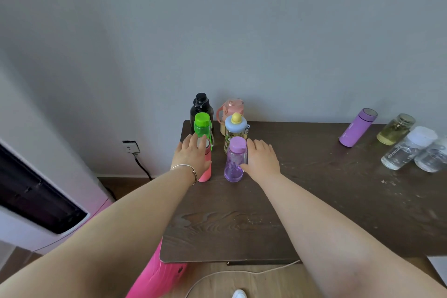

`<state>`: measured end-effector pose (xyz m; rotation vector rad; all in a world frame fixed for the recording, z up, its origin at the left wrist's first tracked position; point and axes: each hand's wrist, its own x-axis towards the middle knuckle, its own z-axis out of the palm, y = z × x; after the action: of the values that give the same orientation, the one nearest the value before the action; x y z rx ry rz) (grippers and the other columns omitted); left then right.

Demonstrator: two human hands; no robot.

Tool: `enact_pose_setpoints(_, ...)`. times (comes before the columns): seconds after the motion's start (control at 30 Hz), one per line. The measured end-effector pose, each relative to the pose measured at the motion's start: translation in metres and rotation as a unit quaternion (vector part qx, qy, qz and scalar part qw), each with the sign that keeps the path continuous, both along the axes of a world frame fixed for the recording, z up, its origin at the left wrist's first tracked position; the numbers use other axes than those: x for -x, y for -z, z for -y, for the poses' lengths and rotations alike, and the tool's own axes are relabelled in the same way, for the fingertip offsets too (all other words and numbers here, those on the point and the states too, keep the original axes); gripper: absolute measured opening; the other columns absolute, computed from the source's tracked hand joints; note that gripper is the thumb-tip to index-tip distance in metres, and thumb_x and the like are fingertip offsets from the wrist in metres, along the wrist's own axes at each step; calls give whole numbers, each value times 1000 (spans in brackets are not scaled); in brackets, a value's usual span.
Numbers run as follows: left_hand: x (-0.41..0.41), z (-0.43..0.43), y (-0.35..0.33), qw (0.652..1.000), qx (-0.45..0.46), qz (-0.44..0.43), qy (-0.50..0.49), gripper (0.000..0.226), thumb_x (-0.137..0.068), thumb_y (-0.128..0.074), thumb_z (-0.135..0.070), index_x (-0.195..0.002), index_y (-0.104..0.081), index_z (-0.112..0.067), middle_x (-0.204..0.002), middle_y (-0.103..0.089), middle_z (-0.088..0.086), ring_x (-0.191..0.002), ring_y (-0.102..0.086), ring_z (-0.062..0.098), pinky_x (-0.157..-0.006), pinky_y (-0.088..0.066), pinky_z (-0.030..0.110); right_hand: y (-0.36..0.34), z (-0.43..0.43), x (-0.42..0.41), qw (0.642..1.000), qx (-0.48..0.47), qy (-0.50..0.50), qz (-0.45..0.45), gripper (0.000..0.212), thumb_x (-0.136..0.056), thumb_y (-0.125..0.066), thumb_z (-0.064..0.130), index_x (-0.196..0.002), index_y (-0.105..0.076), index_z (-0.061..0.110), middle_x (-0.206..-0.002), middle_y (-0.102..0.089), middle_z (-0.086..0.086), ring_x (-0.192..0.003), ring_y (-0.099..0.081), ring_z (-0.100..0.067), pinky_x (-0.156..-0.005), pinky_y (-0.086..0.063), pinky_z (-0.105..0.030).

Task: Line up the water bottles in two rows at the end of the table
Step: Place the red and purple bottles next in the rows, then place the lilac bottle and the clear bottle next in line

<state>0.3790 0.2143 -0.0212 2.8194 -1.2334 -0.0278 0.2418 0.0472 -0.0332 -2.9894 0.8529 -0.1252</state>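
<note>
Two rows of bottles stand at the left end of the dark wooden table. The left row has a black bottle, a green bottle and a pink bottle. The right row has a pale pink jug, a bottle with a blue and yellow lid and a purple see-through bottle. My left hand rests against the pink bottle's left side, fingers spread. My right hand touches the purple see-through bottle's right side, thumb at its lower part.
Standing apart at the right end are a purple flask, a glass jar with yellowish contents and two clear bottles. A wall runs behind the table. A white appliance stands left, with a wall socket beside it.
</note>
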Motion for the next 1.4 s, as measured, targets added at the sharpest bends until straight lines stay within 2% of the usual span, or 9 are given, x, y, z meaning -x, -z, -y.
enact_pose_setpoints(0.13, 17, -1, -4, 999, 5, 28, 28, 77, -85, -60, -44, -146, -21, -17, -152, -27, 11, -144, -19, 31, -116, -23, 48, -7, -5, 24, 999, 22, 15, -21, 81, -90, -64, 48, -152, -27, 12, -155, -34, -10, -147, -23, -29, -120, -17, -48)
enact_pose_setpoints(0.3, 44, 10, -3, 999, -6, 28, 45, 82, -88, -56, -49, -151, -15, -16, -155, -22, 12, -145, -18, 32, -118, -19, 49, -11, -1, 61, 998, 31, 38, -26, 81, -92, -62, 45, -154, -21, 13, -158, -30, -9, -149, -17, -28, -121, -13, -48)
enact_pose_setpoints(0.4, 62, 24, -4, 999, 7, 7, 40, 81, -88, -56, -50, -150, -16, -16, -156, -22, 13, -143, -21, 33, -115, -22, 45, -14, 9, 84, 998, 26, 53, -21, 80, -93, -61, 46, -154, -20, 14, -159, -28, -9, -150, -16, -28, -121, -12, -47)
enact_pose_setpoints(0.63, 115, 85, -16, 997, -16, 28, 69, 81, -89, -54, -49, -150, -14, -16, -155, -21, 12, -144, -19, 32, -116, -21, 47, -15, 59, 150, 996, 17, 83, -3, 81, -93, -59, 46, -155, -18, 13, -159, -27, -8, -150, -13, -27, -121, -9, -46)
enact_pose_setpoints(0.77, 165, 130, -15, 995, -33, 42, 83, 82, -92, -51, -50, -153, -7, -16, -159, -13, 12, -148, -9, 31, -118, -18, 47, -15, 101, 200, 996, 6, 92, -5, 82, -93, -60, 46, -155, -18, 13, -159, -26, -8, -150, -14, -26, -121, -9, -47)
enact_pose_setpoints(1.0, 253, 230, -7, 993, -40, 43, 98, 80, -94, -48, -50, -153, -5, -17, -161, -10, 11, -149, -5, 29, -120, -13, 47, -14, 195, 299, 992, -1, 126, -3, 84, -93, -60, 45, -155, -16, 12, -160, -25, -8, -150, -13, -27, -121, -9, -47)
enact_pose_setpoints(1.2, 308, 305, -9, 992, -41, 40, 114, 80, -93, -49, -50, -153, -6, -17, -160, -12, 10, -149, -5, 28, -120, -13, 46, -12, 261, 366, 987, 5, 159, 3, 84, -91, -63, 47, -154, -21, 10, -157, -30, -8, -148, -19, -26, -120, -14, -45)
enact_pose_setpoints(1.4, 329, 364, -7, 986, -53, 54, 151, 79, -93, -48, -49, -153, -6, -18, -160, -10, 9, -149, -5, 28, -120, -12, 46, -5, 308, 394, 982, -5, 188, 3, 83, -89, -65, 47, -152, -25, 12, -155, -34, -7, -146, -24, -24, -120, -15, -46)
